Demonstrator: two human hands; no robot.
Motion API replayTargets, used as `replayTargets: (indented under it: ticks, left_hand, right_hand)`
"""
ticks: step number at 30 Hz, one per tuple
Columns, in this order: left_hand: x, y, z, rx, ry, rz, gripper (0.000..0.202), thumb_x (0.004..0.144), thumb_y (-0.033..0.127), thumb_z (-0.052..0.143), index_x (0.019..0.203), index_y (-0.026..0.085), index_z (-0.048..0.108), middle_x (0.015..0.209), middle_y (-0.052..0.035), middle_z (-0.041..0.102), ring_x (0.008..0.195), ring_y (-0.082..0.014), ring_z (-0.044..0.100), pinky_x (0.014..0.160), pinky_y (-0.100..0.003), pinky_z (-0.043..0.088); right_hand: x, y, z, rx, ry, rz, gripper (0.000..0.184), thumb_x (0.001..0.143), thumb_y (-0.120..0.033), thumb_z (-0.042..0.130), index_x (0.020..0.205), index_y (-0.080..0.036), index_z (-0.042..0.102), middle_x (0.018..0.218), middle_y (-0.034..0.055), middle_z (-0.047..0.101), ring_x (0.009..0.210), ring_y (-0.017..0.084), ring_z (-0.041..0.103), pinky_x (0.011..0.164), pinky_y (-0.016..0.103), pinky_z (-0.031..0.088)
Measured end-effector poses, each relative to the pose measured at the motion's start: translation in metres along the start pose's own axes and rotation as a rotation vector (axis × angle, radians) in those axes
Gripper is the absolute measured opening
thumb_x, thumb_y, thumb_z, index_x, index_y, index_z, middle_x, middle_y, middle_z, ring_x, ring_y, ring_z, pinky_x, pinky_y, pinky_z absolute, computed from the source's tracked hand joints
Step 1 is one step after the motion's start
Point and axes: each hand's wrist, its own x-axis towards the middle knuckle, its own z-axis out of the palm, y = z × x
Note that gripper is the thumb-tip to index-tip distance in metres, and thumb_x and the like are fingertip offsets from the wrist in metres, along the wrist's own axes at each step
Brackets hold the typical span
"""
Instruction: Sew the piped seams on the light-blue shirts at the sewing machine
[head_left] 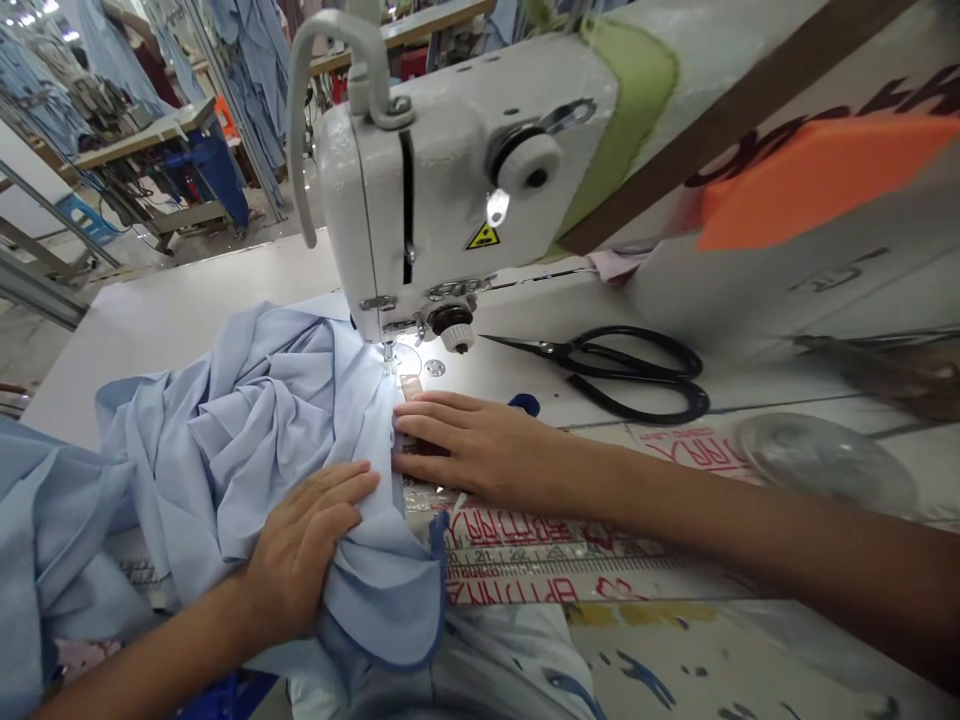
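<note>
A light blue cloth [262, 410] lies bunched on the sewing machine table, its right edge running under the needle and presser foot [388, 358] of the white sewing machine [450, 180]. My left hand [304, 550] rests flat on the cloth near the front, fingers stretched forward. Beside the needle area, my right hand [480, 445] lies with fingers extended, their tips touching the cloth's right edge. The lower corner of the cloth curves over the table's front edge. What lies beneath my right fingers is partly hidden.
Black-handled scissors [630, 365] lie right of the needle. A measuring tape strip [525, 555] and red-printed tape run along the table front. A round clear dish [825, 465] sits at right. An orange flap [817, 180] hangs on the machine. Behind stands another worktable [142, 135].
</note>
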Motion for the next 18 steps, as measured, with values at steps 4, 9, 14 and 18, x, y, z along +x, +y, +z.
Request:
replayTargets:
  ticks: [4, 9, 14, 18]
  left_hand:
    - [-0.009, -0.013, 0.002, 0.05, -0.003, -0.054, 0.027, 0.084, 0.011, 0.046, 0.11, 0.01, 0.043, 0.115, -0.0171, 0.057, 0.117, -0.024, 0.049, 0.094, -0.045, 0.046]
    - [-0.011, -0.014, -0.009, 0.068, 0.019, -0.12, 0.032, 0.083, 0.013, 0.048, 0.115, 0.012, 0.042, 0.117, -0.0149, 0.057, 0.115, -0.0226, 0.051, 0.093, -0.044, 0.048]
    - [0.005, 0.002, -0.007, 0.118, -0.103, 0.141, 0.011, 0.088, 0.008, 0.038, 0.093, 0.009, 0.049, 0.109, -0.0178, 0.061, 0.116, -0.025, 0.05, 0.093, -0.044, 0.048]
    - [0.01, 0.003, 0.003, 0.229, -0.191, 0.279, 0.009, 0.087, 0.007, 0.041, 0.085, 0.006, 0.05, 0.103, -0.0197, 0.063, 0.113, -0.0294, 0.052, 0.089, -0.046, 0.05]
  right_hand:
    - [0.004, -0.001, -0.004, 0.011, -0.059, -0.038, 0.03, 0.092, -0.017, 0.035, 0.113, -0.011, 0.055, 0.105, 0.0125, 0.054, 0.113, 0.021, 0.042, 0.095, 0.04, 0.04]
    - [0.006, -0.003, -0.001, -0.006, -0.087, -0.014, 0.036, 0.09, -0.017, 0.041, 0.125, -0.018, 0.048, 0.129, 0.014, 0.042, 0.122, 0.027, 0.034, 0.096, 0.047, 0.037]
    - [-0.007, -0.002, -0.009, 0.136, -0.122, -0.013, 0.036, 0.086, -0.016, 0.047, 0.121, -0.028, 0.052, 0.133, 0.0093, 0.04, 0.128, 0.026, 0.027, 0.1, 0.051, 0.029]
    - [-0.017, 0.003, -0.016, 0.122, 0.084, 0.096, 0.03, 0.092, -0.016, 0.032, 0.108, -0.015, 0.058, 0.109, 0.0086, 0.06, 0.104, 0.018, 0.052, 0.093, 0.041, 0.041]
